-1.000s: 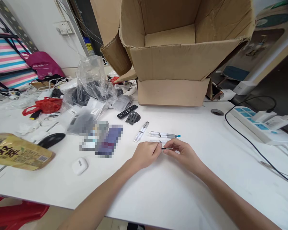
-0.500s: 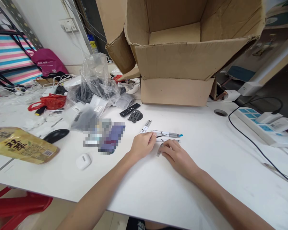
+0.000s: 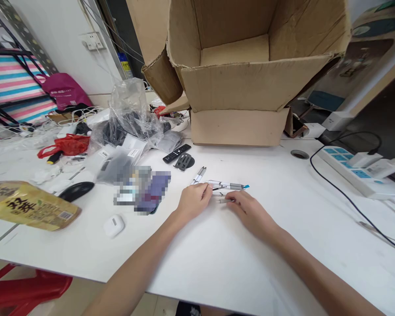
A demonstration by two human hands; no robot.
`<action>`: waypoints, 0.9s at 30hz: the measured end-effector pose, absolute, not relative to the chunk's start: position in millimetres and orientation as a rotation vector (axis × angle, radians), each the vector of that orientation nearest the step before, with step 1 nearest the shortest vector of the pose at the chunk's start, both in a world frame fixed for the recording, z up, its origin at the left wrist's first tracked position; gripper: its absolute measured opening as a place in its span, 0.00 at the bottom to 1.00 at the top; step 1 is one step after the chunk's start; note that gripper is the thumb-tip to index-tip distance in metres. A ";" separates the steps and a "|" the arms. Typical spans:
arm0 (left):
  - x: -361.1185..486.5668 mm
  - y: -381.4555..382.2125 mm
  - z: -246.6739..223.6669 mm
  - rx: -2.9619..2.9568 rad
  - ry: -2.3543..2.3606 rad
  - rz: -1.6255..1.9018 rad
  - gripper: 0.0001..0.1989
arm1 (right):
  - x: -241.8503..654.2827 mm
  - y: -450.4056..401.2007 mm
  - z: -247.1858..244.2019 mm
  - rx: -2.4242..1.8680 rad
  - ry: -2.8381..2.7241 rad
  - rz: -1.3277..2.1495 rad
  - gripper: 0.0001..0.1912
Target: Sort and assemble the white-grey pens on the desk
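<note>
My left hand is closed, fingers wrapped round a white pen barrel, mostly hidden, with a thin dark refill pointing out to the right. My right hand pinches a small grey, see-through pen part between thumb and fingers, just right of the left hand. White pens with grey grips lie just beyond both hands, a bit of blue at their right end. Two more pens lie side by side above my left hand.
A large open cardboard box stands at the back. Left are a remote control, a black stand, a white earbud case, a yellow pouch and plastic bags. A power strip with a black cable is right.
My right hand has turned the grey pen part from slanting down to nearly level, pointing at my left hand. My left hand stays almost in place.
</note>
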State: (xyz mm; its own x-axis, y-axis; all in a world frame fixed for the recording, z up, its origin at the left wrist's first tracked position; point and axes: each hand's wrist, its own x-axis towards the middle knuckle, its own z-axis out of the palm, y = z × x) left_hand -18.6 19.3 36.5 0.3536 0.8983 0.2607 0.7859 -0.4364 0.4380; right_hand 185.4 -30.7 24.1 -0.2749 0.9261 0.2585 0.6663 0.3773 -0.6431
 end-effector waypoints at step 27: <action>-11.5 6.8 40.0 2.473 1.318 0.426 0.20 | 188.3 -33.9 38.8 -1.442 -1.537 1.018 0.15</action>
State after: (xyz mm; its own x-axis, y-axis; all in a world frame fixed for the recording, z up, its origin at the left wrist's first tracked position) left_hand -11.5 6.8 40.0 0.5332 0.8380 0.1158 0.7471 -0.5307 0.4003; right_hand 188.3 -33.9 38.8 -0.0525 0.9985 0.0168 0.3738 0.0352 -0.9268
